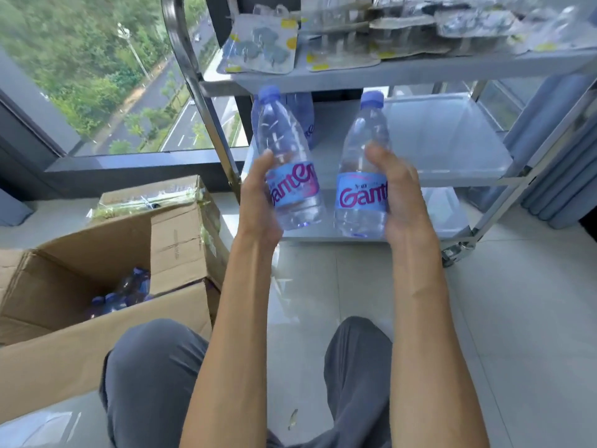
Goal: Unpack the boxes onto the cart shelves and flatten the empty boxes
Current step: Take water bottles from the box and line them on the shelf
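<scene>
You are in the middle of the unpacking step, crouched in front of the cart [504,176] with a water bottle in each hand. Your left hand [258,195] is wrapped around the lower half of one bottle [287,150], which tilts a little to the left, and your right hand [400,192] grips the other bottle [365,163] at its label, nearly upright. The two hands are apart, each closed on its own bottle, held up in front of the middle shelf [436,137]. At least one bottle [303,114] already stands at the back left of that shelf, and the rest of it looks bare. The top shelf [420,67] carries flat packets in clear plastic. The open box [106,286] sits on the floor to your left, and blue caps of more bottles [129,292] show inside, so it is far from ready to flatten. The next move, as I judge it, calls for reaching forward and standing both bottles upright beside the one on the middle shelf, clear of the top shelf's edge, then going back to the box for more.
</scene>
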`<action>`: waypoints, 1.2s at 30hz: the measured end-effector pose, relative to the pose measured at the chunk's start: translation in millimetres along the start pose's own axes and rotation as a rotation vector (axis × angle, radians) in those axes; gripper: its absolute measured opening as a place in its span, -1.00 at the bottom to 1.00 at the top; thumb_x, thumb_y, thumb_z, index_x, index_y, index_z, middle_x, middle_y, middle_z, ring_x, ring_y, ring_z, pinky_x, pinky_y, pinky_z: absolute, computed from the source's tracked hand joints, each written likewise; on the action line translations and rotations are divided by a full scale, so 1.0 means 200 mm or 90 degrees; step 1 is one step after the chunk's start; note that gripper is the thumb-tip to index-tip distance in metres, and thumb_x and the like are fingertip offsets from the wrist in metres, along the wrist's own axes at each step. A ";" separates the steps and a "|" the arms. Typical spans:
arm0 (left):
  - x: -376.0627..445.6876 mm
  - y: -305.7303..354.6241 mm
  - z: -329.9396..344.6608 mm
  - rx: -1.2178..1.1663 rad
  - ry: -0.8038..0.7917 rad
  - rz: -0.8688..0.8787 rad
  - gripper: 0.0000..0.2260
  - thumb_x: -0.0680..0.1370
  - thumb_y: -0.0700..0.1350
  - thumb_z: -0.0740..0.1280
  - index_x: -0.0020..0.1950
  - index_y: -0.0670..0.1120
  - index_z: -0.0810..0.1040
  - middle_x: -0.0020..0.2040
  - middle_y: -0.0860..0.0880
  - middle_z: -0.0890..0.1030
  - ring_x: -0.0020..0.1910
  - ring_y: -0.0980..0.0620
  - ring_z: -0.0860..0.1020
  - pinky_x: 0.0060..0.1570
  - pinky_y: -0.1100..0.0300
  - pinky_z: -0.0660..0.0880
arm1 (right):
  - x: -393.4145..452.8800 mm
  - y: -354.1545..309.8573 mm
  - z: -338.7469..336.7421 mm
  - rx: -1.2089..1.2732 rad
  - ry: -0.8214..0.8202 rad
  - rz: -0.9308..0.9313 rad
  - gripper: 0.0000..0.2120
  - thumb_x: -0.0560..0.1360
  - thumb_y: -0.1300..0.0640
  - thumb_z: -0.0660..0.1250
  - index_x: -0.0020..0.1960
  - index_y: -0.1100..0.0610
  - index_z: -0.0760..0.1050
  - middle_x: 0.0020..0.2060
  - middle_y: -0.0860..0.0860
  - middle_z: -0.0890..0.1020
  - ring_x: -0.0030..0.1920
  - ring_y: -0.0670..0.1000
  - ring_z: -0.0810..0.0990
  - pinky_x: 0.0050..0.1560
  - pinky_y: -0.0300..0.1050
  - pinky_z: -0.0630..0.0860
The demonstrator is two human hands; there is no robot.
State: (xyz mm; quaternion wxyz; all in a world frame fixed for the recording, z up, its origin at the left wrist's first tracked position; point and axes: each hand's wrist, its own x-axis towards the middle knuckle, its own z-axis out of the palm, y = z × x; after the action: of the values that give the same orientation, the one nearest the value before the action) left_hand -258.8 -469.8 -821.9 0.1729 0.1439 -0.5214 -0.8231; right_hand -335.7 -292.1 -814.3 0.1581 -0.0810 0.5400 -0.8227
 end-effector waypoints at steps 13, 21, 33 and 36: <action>0.54 -0.24 -0.10 0.327 0.178 0.073 -0.56 0.24 -0.06 0.63 0.10 0.05 0.65 -0.07 0.11 0.71 -0.11 0.12 0.69 -0.07 0.12 0.66 | 0.49 0.32 0.06 -0.213 0.227 -0.071 -0.57 0.23 0.06 0.61 0.04 0.08 0.56 -0.09 0.10 0.69 -0.11 0.13 0.69 -0.03 0.10 0.64; 0.89 -0.33 0.11 0.422 0.321 0.155 -0.68 0.36 -0.01 0.55 0.07 0.02 0.61 -0.02 0.04 0.67 -0.04 0.01 0.61 0.03 0.02 0.58 | 0.83 0.36 0.03 -0.232 0.243 -0.239 -0.58 0.37 0.27 0.50 0.20 0.23 0.52 0.05 0.11 0.65 0.05 0.08 0.63 0.14 0.07 0.57; 1.13 -0.43 0.07 0.534 0.293 0.259 -0.49 0.41 -0.01 0.51 0.32 -0.09 0.50 0.15 -0.02 0.62 0.12 -0.01 0.57 0.13 0.06 0.54 | 1.10 0.47 -0.01 -0.343 0.172 -0.214 -0.40 0.43 0.28 0.49 0.43 0.22 0.40 0.28 0.15 0.51 0.29 0.07 0.52 0.33 0.02 0.45; 1.11 -0.46 0.05 0.657 0.348 0.242 -0.34 0.40 0.10 0.52 0.43 -0.03 0.42 0.17 -0.04 0.54 0.06 0.03 0.54 0.01 0.23 0.46 | 1.11 0.48 -0.02 -0.330 0.145 -0.210 -0.32 0.41 0.26 0.51 0.48 0.18 0.34 0.35 0.05 0.50 0.34 -0.01 0.50 0.35 -0.02 0.45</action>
State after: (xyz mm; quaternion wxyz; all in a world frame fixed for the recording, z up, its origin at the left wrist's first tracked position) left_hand -475.2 -520.8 -914.2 0.3519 0.3196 -0.8061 -0.3524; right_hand -527.8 -401.1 -912.0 -0.0644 -0.1120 0.7251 -0.6764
